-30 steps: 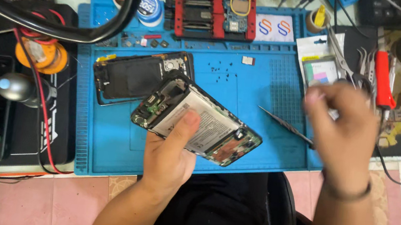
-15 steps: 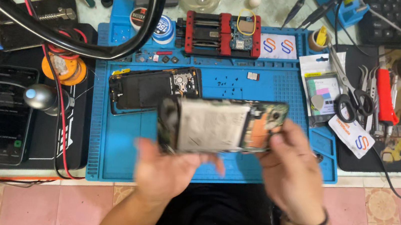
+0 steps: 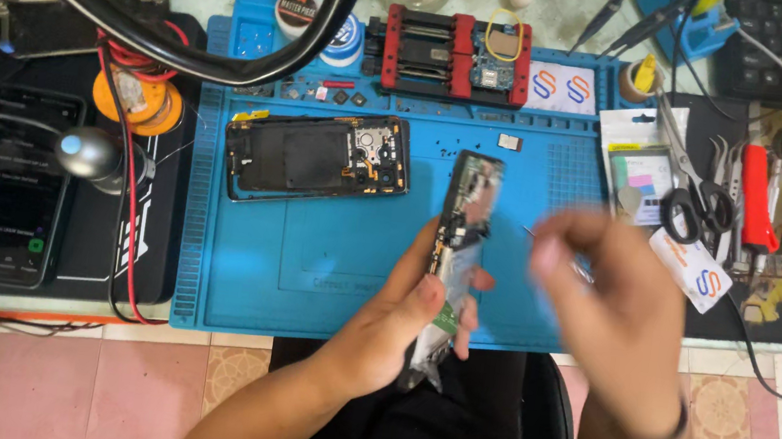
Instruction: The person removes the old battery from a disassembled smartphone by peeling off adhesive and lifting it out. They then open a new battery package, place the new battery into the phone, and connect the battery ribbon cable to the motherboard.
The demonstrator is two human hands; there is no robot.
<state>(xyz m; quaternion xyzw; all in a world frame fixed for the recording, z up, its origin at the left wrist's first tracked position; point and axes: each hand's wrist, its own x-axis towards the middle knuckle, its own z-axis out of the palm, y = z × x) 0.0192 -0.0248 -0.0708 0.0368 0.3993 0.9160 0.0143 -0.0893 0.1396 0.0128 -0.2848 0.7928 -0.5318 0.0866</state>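
At far left of the frame, a dark phone point(image 3: 12, 186) with a lit screen lies flat on a black mat, beside a spool of solder wire point(image 3: 137, 102). Right of it, a blue work mat point(image 3: 326, 271) covers the table, and an opened phone back housing point(image 3: 318, 157) lies flat on its upper part, inner side up, evidently set aside within reach. Above it, a red clamp fixture point(image 3: 457, 55) grips a small circuit board. At lower centre, the left hand point(image 3: 398, 328) holds an opened phone body point(image 3: 458, 257) over the mat's lower edge, turned nearly edge-on to the camera; its fingers are wrapped around the lower half, thumb across the face, likely to inspect one side. Just right, the right hand point(image 3: 611, 308) is blurred, close to the phone body but apart from it; whether its fingers pinch anything cannot be told. At far right, scissors point(image 3: 688, 199) and a red-handled tool point(image 3: 757, 197) lie on the table.
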